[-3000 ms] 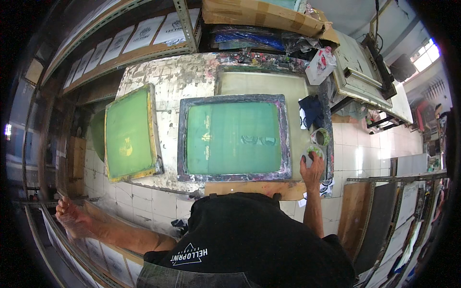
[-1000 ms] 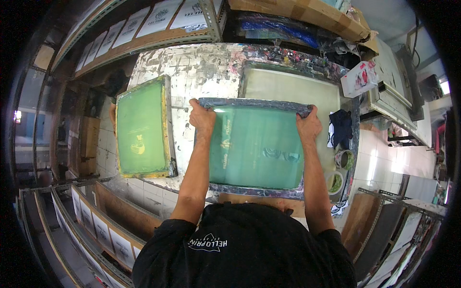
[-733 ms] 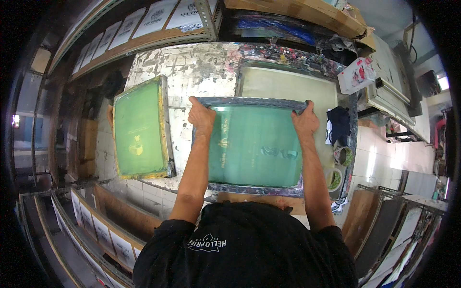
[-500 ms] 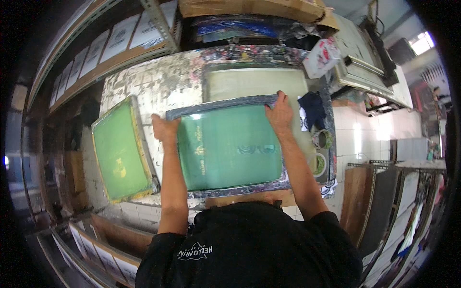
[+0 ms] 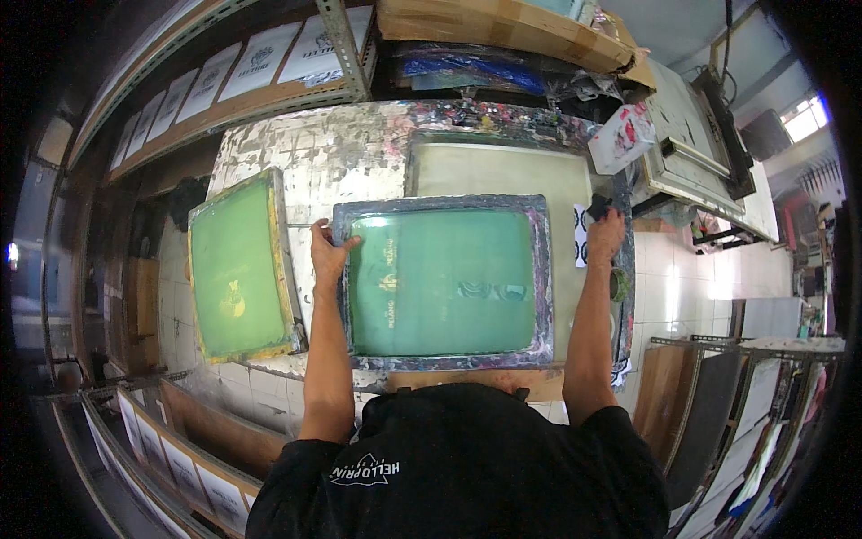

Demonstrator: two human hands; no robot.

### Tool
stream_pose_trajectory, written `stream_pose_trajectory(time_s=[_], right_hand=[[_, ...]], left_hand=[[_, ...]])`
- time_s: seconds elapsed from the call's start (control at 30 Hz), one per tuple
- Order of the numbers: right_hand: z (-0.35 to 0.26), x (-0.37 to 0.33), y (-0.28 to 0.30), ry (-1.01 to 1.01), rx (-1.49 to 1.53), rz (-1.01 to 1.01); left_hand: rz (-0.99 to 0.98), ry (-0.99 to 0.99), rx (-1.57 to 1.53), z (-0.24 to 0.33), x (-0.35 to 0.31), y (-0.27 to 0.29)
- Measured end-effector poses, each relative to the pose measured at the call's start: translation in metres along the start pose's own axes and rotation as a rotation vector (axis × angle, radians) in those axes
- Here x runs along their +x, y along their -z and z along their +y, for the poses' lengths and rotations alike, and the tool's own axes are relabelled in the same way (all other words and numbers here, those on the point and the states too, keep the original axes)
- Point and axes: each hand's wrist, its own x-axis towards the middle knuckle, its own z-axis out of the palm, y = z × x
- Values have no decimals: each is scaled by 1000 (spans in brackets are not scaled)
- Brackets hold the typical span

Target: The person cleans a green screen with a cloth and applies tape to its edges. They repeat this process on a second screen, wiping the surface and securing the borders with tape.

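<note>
A screen-printing frame with a teal mesh lies flat before me, pale designs showing in it. My left hand grips its left side, thumb over the edge and fingers outside. Beyond the frame's right side, my right hand is closed on a bunched dark cloth. Just left of that hand lies a white sheet with black shapes. A second screen-printing frame, with green mesh and a yellowed border, rests at the left.
A larger pale screen lies under the teal one on the stained table. A tape roll sits by my right forearm. At the back right stands a white container with red smears. Shelving rises behind, beside a cardboard box.
The teal screen has gone from tilted to flat. My right hand has left its far right corner, moved right and taken hold of the dark cloth, baring the printed sheet.
</note>
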Motion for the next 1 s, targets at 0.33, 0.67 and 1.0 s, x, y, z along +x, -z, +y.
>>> stream_pose_trajectory(time_s=[0.33, 0.67, 1.0], right_hand=[[-170, -126, 12, 662, 248, -458], [-182, -139, -8, 537, 9, -329], [-353, -250, -39, 905, 310, -490]], left_hand=[[44, -95, 60, -3, -17, 3], [86, -18, -59, -14, -18, 5], [101, -57, -62, -8, -15, 10]])
